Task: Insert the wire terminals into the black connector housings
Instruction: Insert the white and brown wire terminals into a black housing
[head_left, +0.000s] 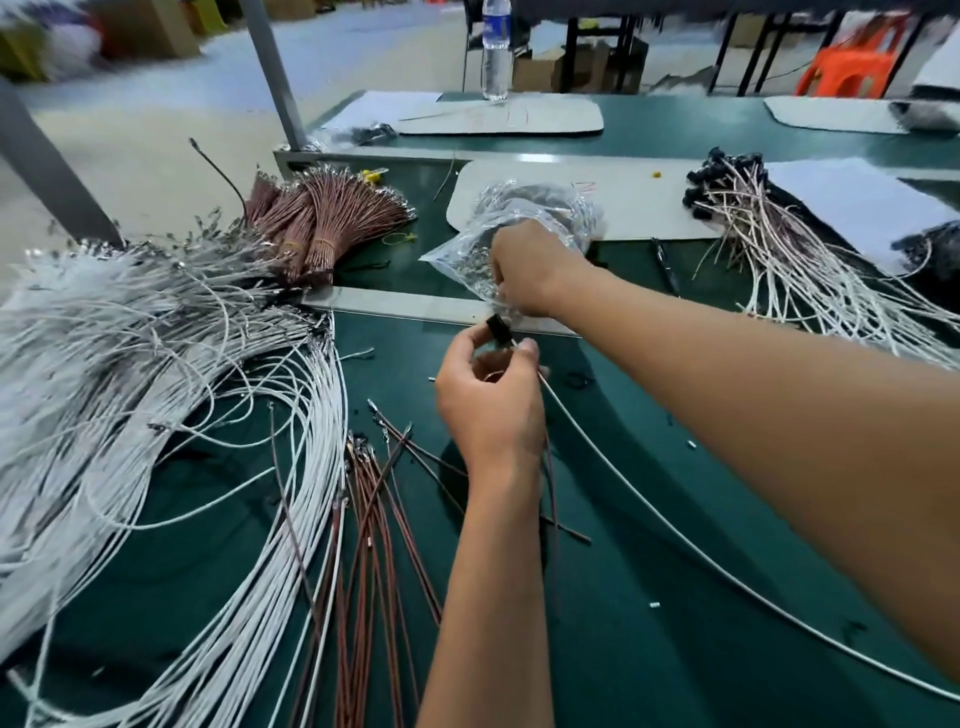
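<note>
My left hand (488, 400) pinches a small black connector housing (500, 330) between thumb and forefinger, just above the green table (623, 597). A white wire (675, 535) and a thin brown wire (551, 483) trail from that hand toward me. Directly behind it, my right hand (530, 270) curls its fingers into a crumpled clear plastic bag (540, 208) with dark parts inside; its fingertips are hidden. A heap of white terminal wires (156, 364) lies at the left. Loose brown terminal wires (374, 519) lie next to my left forearm.
Tied bundles of brown wires (322, 218) lie at the back left. Wires fitted with black housings (753, 223) are piled at the right on a white mat (634, 182). A pen (667, 265) lies near them. A water bottle (496, 52) stands far back.
</note>
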